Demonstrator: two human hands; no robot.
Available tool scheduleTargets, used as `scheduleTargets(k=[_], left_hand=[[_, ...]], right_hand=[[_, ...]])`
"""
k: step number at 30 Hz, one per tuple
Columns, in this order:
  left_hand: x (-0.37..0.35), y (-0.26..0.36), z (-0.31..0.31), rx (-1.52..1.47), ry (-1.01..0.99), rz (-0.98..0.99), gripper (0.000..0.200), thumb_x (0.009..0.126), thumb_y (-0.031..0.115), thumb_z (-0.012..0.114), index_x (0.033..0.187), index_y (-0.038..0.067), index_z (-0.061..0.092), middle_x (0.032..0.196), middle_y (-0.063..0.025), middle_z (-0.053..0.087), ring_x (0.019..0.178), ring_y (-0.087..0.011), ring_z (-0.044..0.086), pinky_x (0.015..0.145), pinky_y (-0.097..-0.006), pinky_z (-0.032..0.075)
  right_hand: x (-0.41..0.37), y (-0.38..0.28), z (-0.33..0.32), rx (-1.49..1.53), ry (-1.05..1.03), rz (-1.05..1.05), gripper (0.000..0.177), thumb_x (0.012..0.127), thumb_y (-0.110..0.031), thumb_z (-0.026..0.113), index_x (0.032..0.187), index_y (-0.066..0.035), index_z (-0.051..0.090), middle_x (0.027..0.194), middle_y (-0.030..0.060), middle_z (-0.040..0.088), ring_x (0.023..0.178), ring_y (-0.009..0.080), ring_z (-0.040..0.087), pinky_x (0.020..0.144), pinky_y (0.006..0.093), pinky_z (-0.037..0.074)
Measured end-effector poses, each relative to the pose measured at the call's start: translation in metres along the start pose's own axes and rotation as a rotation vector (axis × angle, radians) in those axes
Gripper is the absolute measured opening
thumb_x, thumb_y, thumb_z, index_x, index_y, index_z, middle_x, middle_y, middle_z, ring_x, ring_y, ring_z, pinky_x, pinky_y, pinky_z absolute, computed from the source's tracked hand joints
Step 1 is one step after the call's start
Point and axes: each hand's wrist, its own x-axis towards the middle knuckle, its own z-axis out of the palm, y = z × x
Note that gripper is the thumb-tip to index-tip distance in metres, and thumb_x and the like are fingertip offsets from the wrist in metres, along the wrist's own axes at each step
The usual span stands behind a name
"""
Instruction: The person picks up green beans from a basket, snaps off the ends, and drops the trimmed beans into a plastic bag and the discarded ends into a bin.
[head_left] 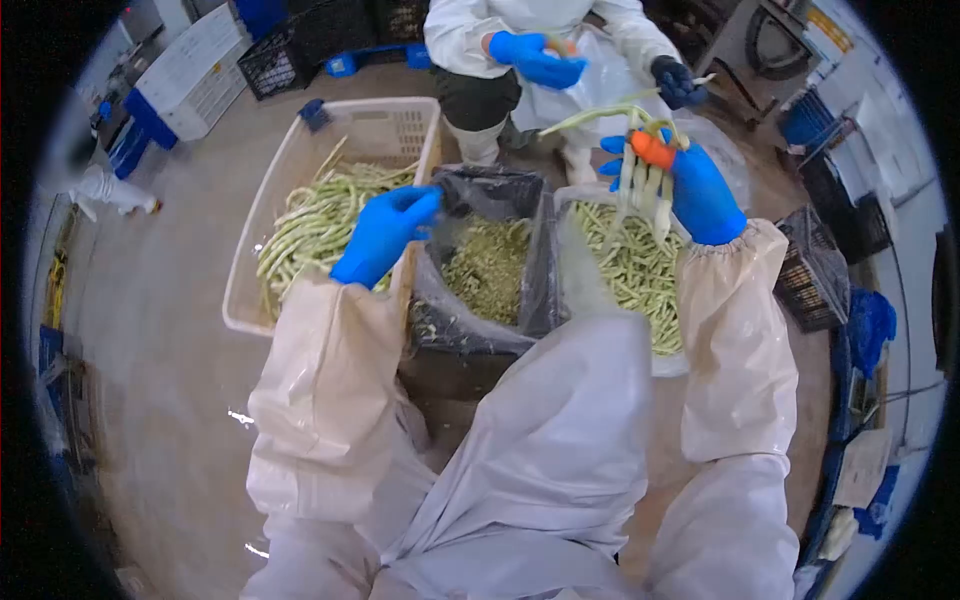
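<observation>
My right hand (705, 195), in a blue glove with an orange cover on one digit, grips a bunch of long green beans (640, 190). Their pale ends hang over a tub of cut bean pieces (640, 280). My left hand (385, 235), also gloved in blue, hovers between the bean crate and the bin, fingers bent but apart, with nothing visible in them. Whole long beans (315, 225) lie in a heap in the white crate (270, 180) on the left. Small green trimmings (487, 270) partly fill the black lined bin (540, 200) in the middle.
Across from me a person in white (560, 60) works with one blue and one dark glove, holding bean pieces. A black crate (812, 270) stands at the right. Further crates (275, 65) line the back; another person's white-clad leg (110, 185) shows far left.
</observation>
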Motion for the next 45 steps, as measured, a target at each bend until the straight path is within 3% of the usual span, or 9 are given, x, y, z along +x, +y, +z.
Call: scheduleTargets(k=[8, 17, 25, 27, 29, 32, 34, 36, 45], left_hand=[[-0.006, -0.002, 0.054, -1.060, -0.493, -0.061, 0.056, 0.089, 0.056, 0.043, 0.125, 0.012, 0.048, 0.105, -0.0089, 0.060, 0.096, -0.0199, 0.059, 0.081, -0.0355, 0.048], [0.000, -0.019, 0.035, -1.434, -0.372, 0.036, 0.047, 0.095, 0.043, 0.040, 0.126, 0.008, 0.045, 0.118, -0.0099, 0.054, 0.108, -0.0214, 0.053, 0.093, -0.0359, 0.044], [-0.008, -0.025, 0.038, -1.204, -0.089, -0.174, 0.031, 0.088, 0.027, 0.060, 0.113, 0.010, 0.054, 0.099, -0.0079, 0.062, 0.093, -0.0181, 0.060, 0.082, -0.0316, 0.049], [-0.028, -0.028, 0.031, -0.668, -0.011, 0.064, 0.041, 0.085, 0.016, 0.059, 0.122, 0.008, 0.045, 0.109, -0.0111, 0.055, 0.100, -0.0199, 0.056, 0.088, -0.0332, 0.046], [-0.019, -0.082, 0.014, -0.147, -0.065, 0.330, 0.067, 0.079, -0.007, 0.059, 0.138, 0.003, 0.028, 0.131, -0.0153, 0.041, 0.112, -0.0225, 0.049, 0.095, -0.0338, 0.043], [-0.013, -0.082, -0.005, -0.983, -0.525, -0.023, 0.049, 0.084, 0.015, 0.064, 0.127, 0.005, 0.043, 0.106, -0.0122, 0.056, 0.085, -0.0163, 0.057, 0.073, -0.0265, 0.049], [-0.012, -0.065, -0.007, -1.156, -0.544, -0.294, 0.043, 0.085, 0.022, 0.065, 0.121, 0.006, 0.048, 0.094, -0.0088, 0.059, 0.073, -0.0137, 0.057, 0.064, -0.0238, 0.049], [-0.023, -0.035, 0.004, -0.881, -0.147, -0.477, 0.038, 0.085, 0.028, 0.065, 0.114, 0.006, 0.053, 0.082, -0.0051, 0.060, 0.064, -0.0115, 0.055, 0.056, -0.0219, 0.046], [-0.020, -0.028, -0.001, -0.439, -0.025, -0.359, 0.027, 0.082, 0.015, 0.065, 0.104, 0.001, 0.057, 0.080, -0.0042, 0.060, 0.066, -0.0117, 0.057, 0.056, -0.0248, 0.047]], right_hand=[[0.045, 0.095, 0.092, -0.040, -0.176, 0.204, 0.025, 0.086, -0.026, 0.060, 0.094, -0.002, 0.063, 0.082, 0.0054, 0.063, 0.069, 0.0124, 0.060, 0.060, 0.0267, 0.048], [0.062, 0.172, 0.119, 0.024, 0.057, -0.076, 0.022, 0.083, -0.015, 0.059, 0.101, -0.002, 0.061, 0.086, 0.0071, 0.062, 0.075, 0.0166, 0.060, 0.066, 0.0269, 0.047], [0.078, 0.201, 0.135, -0.994, 0.491, -0.527, 0.038, 0.067, -0.015, 0.064, 0.103, -0.003, 0.059, 0.103, 0.0192, 0.058, 0.097, 0.0368, 0.054, 0.087, 0.0429, 0.042], [0.076, 0.196, 0.138, -1.393, 0.446, -0.624, 0.038, 0.066, -0.020, 0.065, 0.100, -0.003, 0.059, 0.103, 0.0189, 0.058, 0.099, 0.0365, 0.054, 0.088, 0.0435, 0.042], [0.080, 0.194, 0.132, -1.345, 0.211, -0.462, 0.041, 0.067, -0.023, 0.064, 0.102, -0.004, 0.058, 0.100, 0.0145, 0.061, 0.092, 0.0340, 0.058, 0.083, 0.0405, 0.046], [0.114, 0.214, 0.107, -0.576, -0.505, 0.131, 0.036, 0.076, -0.011, 0.060, 0.111, -0.003, 0.057, 0.099, 0.0048, 0.062, 0.089, 0.0169, 0.059, 0.079, 0.0284, 0.048], [0.111, 0.209, 0.102, -0.291, -0.566, 0.159, 0.032, 0.080, -0.012, 0.059, 0.111, -0.002, 0.057, 0.096, 0.0033, 0.062, 0.086, 0.0130, 0.058, 0.076, 0.0265, 0.048], [0.114, 0.194, 0.099, -0.220, -0.624, 0.219, 0.034, 0.083, -0.014, 0.059, 0.114, -0.002, 0.056, 0.097, 0.0031, 0.062, 0.087, 0.0114, 0.057, 0.075, 0.0257, 0.048], [0.125, 0.205, 0.084, 0.051, -0.591, 0.228, 0.059, 0.086, -0.025, 0.061, 0.135, -0.002, 0.037, 0.118, 0.0089, 0.056, 0.100, 0.0166, 0.057, 0.087, 0.0324, 0.045]])
